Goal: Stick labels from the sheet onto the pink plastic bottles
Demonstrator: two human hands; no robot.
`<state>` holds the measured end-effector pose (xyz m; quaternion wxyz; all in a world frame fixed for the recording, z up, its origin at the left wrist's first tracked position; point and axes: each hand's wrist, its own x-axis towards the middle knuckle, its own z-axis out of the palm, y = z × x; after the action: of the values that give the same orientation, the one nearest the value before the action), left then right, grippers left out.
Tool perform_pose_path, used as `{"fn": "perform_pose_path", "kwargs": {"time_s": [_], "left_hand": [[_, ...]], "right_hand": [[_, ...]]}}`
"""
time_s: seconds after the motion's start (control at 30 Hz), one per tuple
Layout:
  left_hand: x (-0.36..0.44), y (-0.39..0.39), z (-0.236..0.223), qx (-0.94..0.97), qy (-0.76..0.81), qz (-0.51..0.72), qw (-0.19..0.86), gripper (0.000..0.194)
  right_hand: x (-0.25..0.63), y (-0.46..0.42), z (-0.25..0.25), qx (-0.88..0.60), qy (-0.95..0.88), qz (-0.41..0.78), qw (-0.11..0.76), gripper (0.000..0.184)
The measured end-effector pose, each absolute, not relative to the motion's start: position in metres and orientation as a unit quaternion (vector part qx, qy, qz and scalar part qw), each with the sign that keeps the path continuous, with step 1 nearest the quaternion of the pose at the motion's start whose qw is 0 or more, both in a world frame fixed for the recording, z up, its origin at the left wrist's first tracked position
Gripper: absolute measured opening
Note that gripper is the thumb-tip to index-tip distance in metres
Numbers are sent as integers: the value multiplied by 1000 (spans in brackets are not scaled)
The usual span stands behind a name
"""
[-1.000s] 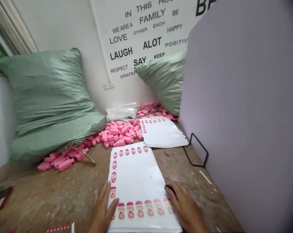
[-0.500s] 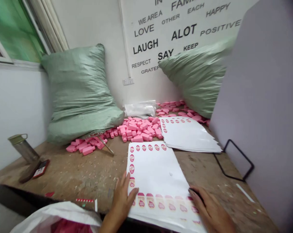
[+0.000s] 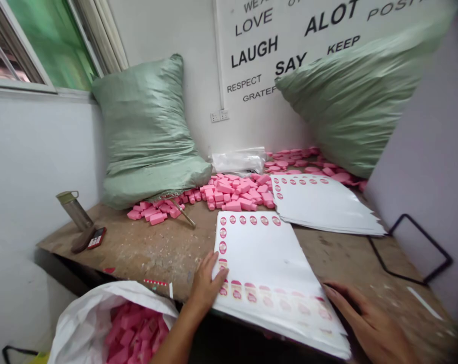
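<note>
While the left hand (image 3: 207, 284) is kept against the left edge of a stack of white sheets (image 3: 263, 258), its fingers are loosely spread and nothing is gripped. The right hand (image 3: 369, 323) is placed just beside the stack's right edge with its fingers spread wide; whether anything dark is held beneath them cannot be told. The stack, printed with pink-and-white labels along two edges, is laid on a worn wooden workbench (image 3: 138, 247) and overhangs its front edge. A second printed stack (image 3: 322, 202) is placed just beyond it, near a heap of pink blocks (image 3: 232, 196). A white sack (image 3: 88, 316) filled with similar blocks is seen below the left forearm. Two green woven sacks (image 3: 149, 136) (image 3: 358, 101) are propped against the wall behind.
</note>
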<state>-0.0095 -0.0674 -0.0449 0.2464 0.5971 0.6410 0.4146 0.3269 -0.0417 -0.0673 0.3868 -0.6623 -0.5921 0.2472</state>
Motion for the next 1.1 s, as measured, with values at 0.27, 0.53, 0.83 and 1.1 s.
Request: {"fn": "perform_pose_path", "kwargs": {"time_s": [0.27, 0.53, 0.83, 1.1], "left_hand": [[-24, -95, -39, 548, 627, 473, 287, 58], [-28, -135, -31, 635, 612, 394, 258, 59], [-41, -129, -39, 697, 598, 338, 204, 40], [-41, -130, -42, 711, 598, 325, 175, 34]], "right_hand": [[312, -55, -52, -632, -610, 211, 428, 46], [301, -73, -47, -611, -641, 180, 430, 39], [319, -111, -37, -599, -682, 175, 380, 39], [316, -124, -48, -597, -749, 138, 252, 38]]}}
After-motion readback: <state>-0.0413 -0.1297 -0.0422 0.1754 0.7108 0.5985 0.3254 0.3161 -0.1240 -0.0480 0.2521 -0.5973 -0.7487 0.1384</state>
